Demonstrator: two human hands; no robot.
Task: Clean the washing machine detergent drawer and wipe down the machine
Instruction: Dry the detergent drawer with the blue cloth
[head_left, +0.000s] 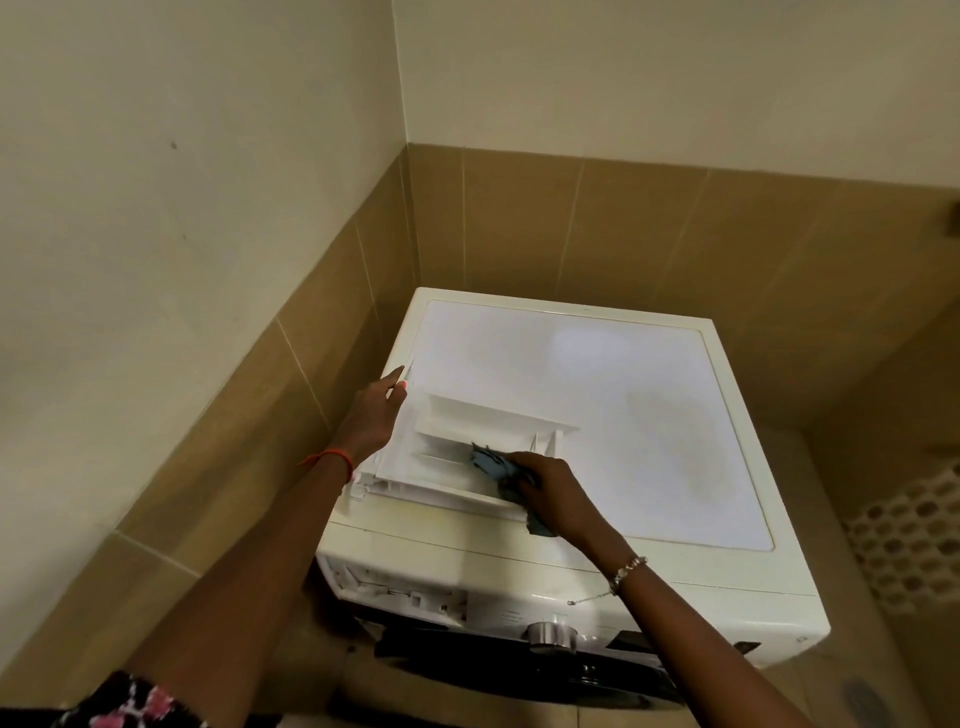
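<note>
The detergent drawer (457, 431) lies on the washing machine (597, 415), at 8 o'clock of its top. Your right grip (553, 493) holds the blue cloth (485, 460) inside it (4 o'clock corner); your left grip (374, 413), fingers straight, touches its 9 o'clock side.

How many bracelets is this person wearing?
2: a red thread on the left wrist and a beaded bracelet on the right wrist. None seems hidden.

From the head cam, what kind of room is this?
Likely a home laundry or utility corner: a front-load washing machine tucked against tan wall tiles, its detergent drawer out on top, being wiped with a blue cloth.
</note>
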